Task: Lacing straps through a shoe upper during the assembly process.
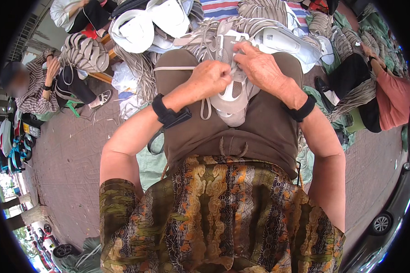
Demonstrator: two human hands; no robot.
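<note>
A beige and grey shoe upper (231,103) rests between my thighs with its toe toward me. A pale shoelace (175,68) runs across my left thigh to my left hand (211,77), which is closed in a pinch on it at the lacing. My right hand (262,66) is on the other side of the upper. Its fingers are bent and pinch the lace near the tongue; the tips partly hide each other. A loop of lace (206,109) hangs beside the upper on my left thigh.
Stacked beige uppers (264,12) and white uppers (132,31) lie ahead on a striped sheet (218,8). A clear plastic bag (124,77) is left of my knee. Co-workers sit left (43,86) and right (394,93) among more stacks. A dark car (382,223) stands behind right.
</note>
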